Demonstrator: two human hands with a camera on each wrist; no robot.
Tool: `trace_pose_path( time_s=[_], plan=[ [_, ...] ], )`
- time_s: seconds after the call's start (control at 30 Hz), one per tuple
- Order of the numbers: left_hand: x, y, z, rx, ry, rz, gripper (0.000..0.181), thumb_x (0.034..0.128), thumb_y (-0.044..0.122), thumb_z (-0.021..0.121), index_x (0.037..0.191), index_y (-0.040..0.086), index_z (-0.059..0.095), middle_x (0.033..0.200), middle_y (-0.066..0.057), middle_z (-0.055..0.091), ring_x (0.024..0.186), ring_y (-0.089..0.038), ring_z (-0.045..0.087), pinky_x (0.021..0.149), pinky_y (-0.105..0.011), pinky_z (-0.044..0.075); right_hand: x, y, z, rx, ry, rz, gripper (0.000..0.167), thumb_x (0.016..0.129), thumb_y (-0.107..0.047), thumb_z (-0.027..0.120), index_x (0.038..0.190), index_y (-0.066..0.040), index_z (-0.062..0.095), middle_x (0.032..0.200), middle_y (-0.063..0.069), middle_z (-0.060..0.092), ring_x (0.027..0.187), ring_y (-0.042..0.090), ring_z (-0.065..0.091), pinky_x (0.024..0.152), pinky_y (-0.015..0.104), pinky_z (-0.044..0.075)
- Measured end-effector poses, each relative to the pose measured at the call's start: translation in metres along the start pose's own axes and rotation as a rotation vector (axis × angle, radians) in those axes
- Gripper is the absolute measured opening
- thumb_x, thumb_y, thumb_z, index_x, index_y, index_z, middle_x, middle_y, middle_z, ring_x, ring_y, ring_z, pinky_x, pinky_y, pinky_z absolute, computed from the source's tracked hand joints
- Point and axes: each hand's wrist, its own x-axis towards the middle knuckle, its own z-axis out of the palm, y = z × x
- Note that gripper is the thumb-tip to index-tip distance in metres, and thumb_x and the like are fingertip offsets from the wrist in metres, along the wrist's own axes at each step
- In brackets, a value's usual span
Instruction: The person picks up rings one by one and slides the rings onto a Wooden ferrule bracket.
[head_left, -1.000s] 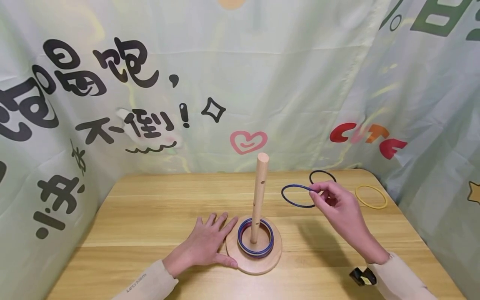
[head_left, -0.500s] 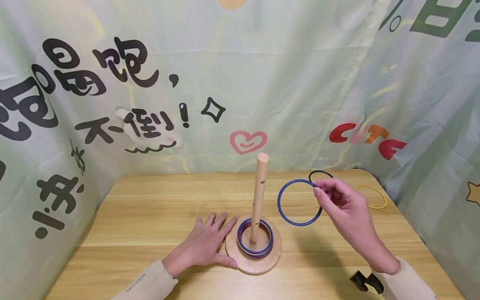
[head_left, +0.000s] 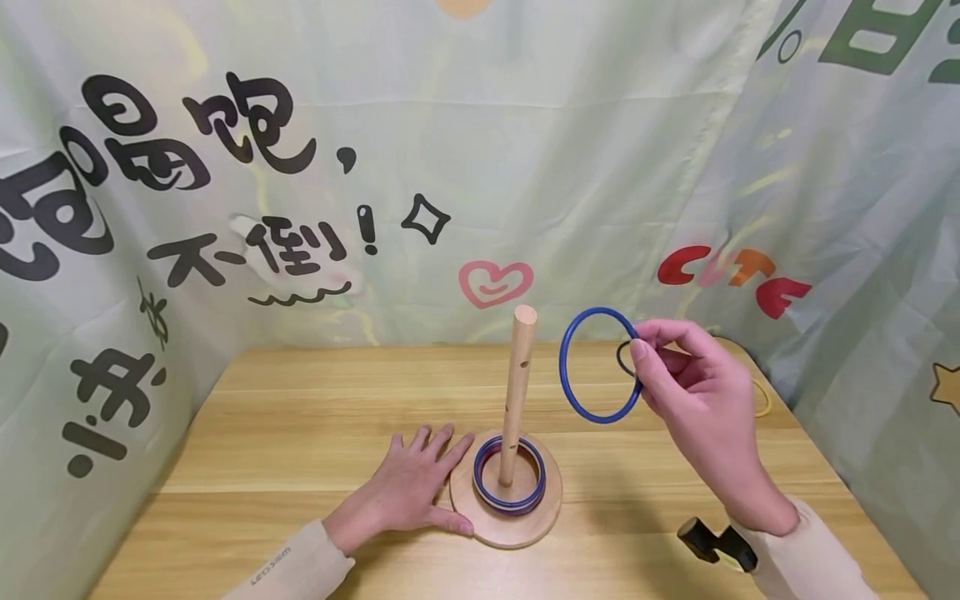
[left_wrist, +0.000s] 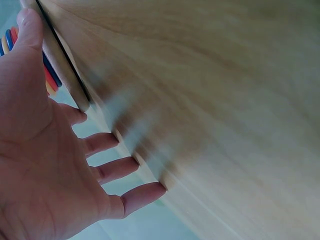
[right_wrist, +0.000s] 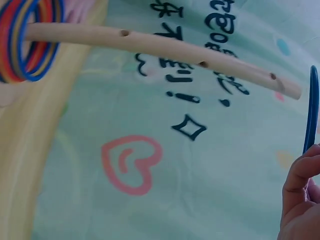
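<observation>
In the head view a round wooden base (head_left: pixel 510 535) carries an upright wooden peg (head_left: pixel 517 383). Around the peg's foot lies a stack of rings (head_left: pixel 510 506), blue on top; the right wrist view shows red, yellow and blue ones. My left hand (head_left: pixel 412 482) rests spread at the left of the base, thumb and a finger touching its edge. Between thumb and fingers my right hand (head_left: pixel 701 404) pinches a blue ring (head_left: pixel 563 367), raised and tilted, right of the peg. In the right wrist view this blue ring (right_wrist: pixel 312 110) appears edge-on just beyond the peg's tip.
Behind the held ring a dark ring (head_left: pixel 621 360) is partly hidden by my right hand. A yellow ring (head_left: pixel 766 398) lies at the table's right, mostly covered. The wooden table (head_left: pixel 315 400) meets a printed curtain (head_left: pixel 585 183) at the back and sides.
My right hand has risen and moved slightly right with the blue ring. The ring has turned from nearly flat to more upright. My left hand keeps its place on the base.
</observation>
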Motion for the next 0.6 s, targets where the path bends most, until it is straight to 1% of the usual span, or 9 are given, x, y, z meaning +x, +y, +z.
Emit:
trace_pose_path(
  time_s=[0.17,0.27,0.33,0.37,0.47,0.6],
  plan=[
    [0.000,-0.004,0.007,-0.003,0.044,0.024,0.125,0.0812,0.099,0.051,0.171,0.013,0.038,0.160,-0.026,0.048,0.136,-0.054,0.052,0.089,-0.077,0.045,0.010,-0.014,0.010,0.113,-0.013,0.000,0.018,0.101,0.006,0.072,0.119,0.007,0.072,0.082,0.012,0.063,0.052,0.014,0.053,0.048,0.022,0.045],
    [0.000,-0.006,0.009,-0.005,0.051,0.027,0.125,0.0816,0.099,0.051,0.171,0.013,0.038,0.161,-0.027,0.048,0.136,-0.055,0.052,0.089,-0.078,0.045,0.015,-0.020,0.016,0.153,-0.032,-0.007,0.019,0.102,0.006,0.072,0.121,0.007,0.072,0.086,0.013,0.061,0.052,0.015,0.053,0.048,0.023,0.045],
    [0.000,-0.005,0.006,-0.016,0.041,0.025,0.125,0.0814,0.098,0.053,0.171,0.013,0.038,0.161,-0.027,0.048,0.136,-0.056,0.051,0.089,-0.079,0.044,0.017,-0.024,0.020,0.158,-0.048,-0.007,0.018,0.102,0.004,0.073,0.120,0.006,0.072,0.086,0.013,0.061,0.052,0.016,0.053,0.048,0.023,0.044],
    [-0.001,-0.005,0.006,-0.014,0.041,0.025,0.125,0.0813,0.099,0.053,0.171,0.013,0.038,0.161,-0.027,0.048,0.136,-0.056,0.051,0.089,-0.079,0.044,0.018,-0.025,0.022,0.159,-0.059,-0.006,0.018,0.102,0.004,0.073,0.120,0.006,0.072,0.085,0.013,0.060,0.052,0.016,0.052,0.048,0.024,0.044],
    [-0.001,-0.002,0.002,-0.028,0.016,0.011,0.126,0.0808,0.098,0.055,0.171,0.012,0.037,0.162,-0.027,0.046,0.138,-0.056,0.050,0.092,-0.080,0.043,0.021,-0.028,0.025,0.150,-0.090,-0.005,0.017,0.103,0.002,0.073,0.119,0.004,0.073,0.083,0.012,0.059,0.052,0.016,0.052,0.047,0.025,0.042],
    [0.000,0.000,-0.003,-0.048,-0.016,-0.007,0.125,0.0811,0.096,0.060,0.172,0.012,0.036,0.164,-0.028,0.044,0.140,-0.057,0.048,0.095,-0.081,0.041,0.024,-0.029,0.031,0.150,-0.127,0.011,0.015,0.103,0.002,0.073,0.117,0.002,0.074,0.083,0.012,0.060,0.054,0.016,0.055,0.048,0.025,0.043]
  ],
)
